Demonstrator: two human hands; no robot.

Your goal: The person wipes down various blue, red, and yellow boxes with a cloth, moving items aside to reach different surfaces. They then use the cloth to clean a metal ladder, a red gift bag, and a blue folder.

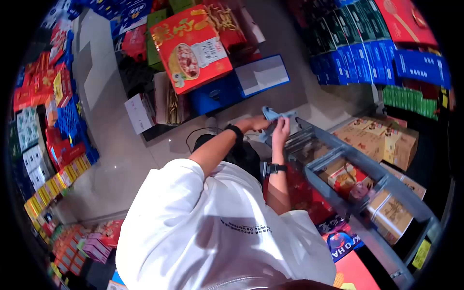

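Note:
My left hand (256,124), with a black band at the wrist, reaches forward with its fingers closed on a crumpled light-blue cloth (273,115). Close beside it, my right hand (281,130) also grips the cloth; a dark watch or strap is on that wrist. The cloth is bunched between the hands, at the near end of a grey metal frame (333,157) that looks like a ladder or cart. Whether the cloth touches the frame is unclear.
A large red box (193,48) tops a stack ahead, beside an open blue box (262,75). Blue boxes (357,63) and cardboard cartons (401,145) stand on the right. Red and yellow packages (63,179) line the left. A dark cable lies near the hands.

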